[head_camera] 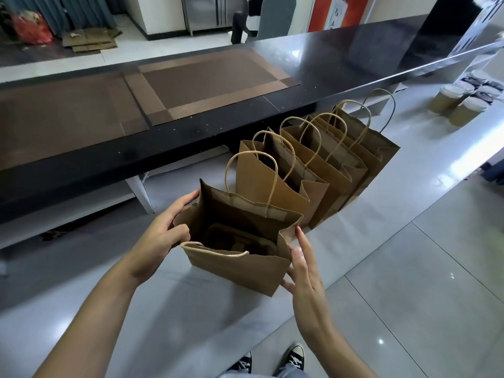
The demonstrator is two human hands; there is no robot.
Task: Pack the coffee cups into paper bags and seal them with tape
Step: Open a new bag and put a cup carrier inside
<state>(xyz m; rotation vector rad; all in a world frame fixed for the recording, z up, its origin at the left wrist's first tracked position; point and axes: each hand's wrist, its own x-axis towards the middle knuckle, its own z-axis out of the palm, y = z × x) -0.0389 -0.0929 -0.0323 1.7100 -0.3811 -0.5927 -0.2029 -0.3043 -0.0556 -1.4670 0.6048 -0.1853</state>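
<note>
A brown paper bag (240,266) stands open on the steel counter (381,186) in front of me. A dark cup carrier (240,242) lies at its bottom. My left hand (163,236) grips the bag's left side wall, thumb inside the rim. My right hand (302,268) touches the right side wall with fingers spread flat. Behind it, several more open paper bags (313,170) stand in a row toward the back right. Lidded brown coffee cups (458,103) stand at the far right of the counter.
A raised black counter (327,64) with brown placemats (212,83) runs along the far side. Dark packages (485,88) sit beside the cups. A tiled floor (409,296) and my shoes (294,356) are below right.
</note>
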